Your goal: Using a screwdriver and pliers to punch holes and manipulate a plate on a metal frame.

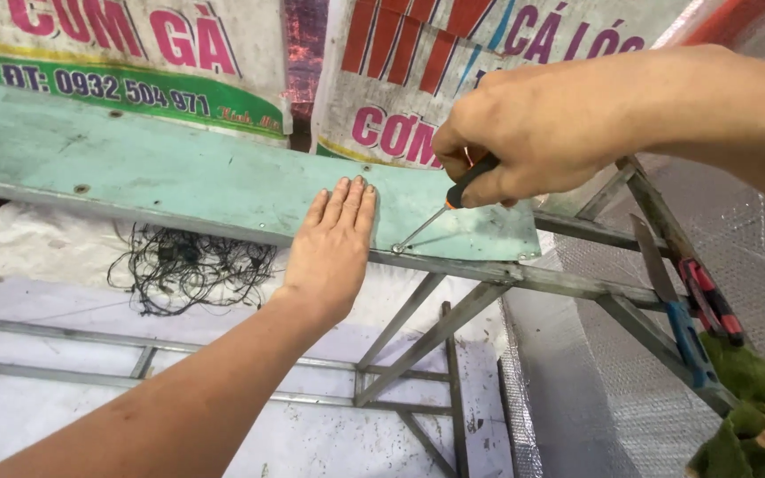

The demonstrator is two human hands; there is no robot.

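My left hand (pixel 334 243) lies flat, fingers together, on a worn pale green board (pixel 161 173) that rests on a grey metal frame (pixel 568 285). My right hand (pixel 533 133) grips a screwdriver (pixel 464 190) with an orange and black handle. Its thin shaft slants down to the left, and the tip sits on a screw (pixel 396 250) near the board's front edge, just right of my left hand.
A tangle of thin black wire (pixel 183 270) lies on white sheeting below the board. Printed banners (pixel 135 53) hang behind. At the right, a knife with a blue handle (pixel 675 305), red-handled pliers (pixel 710 301) and a green patterned cloth (pixel 754 407) rest on the frame.
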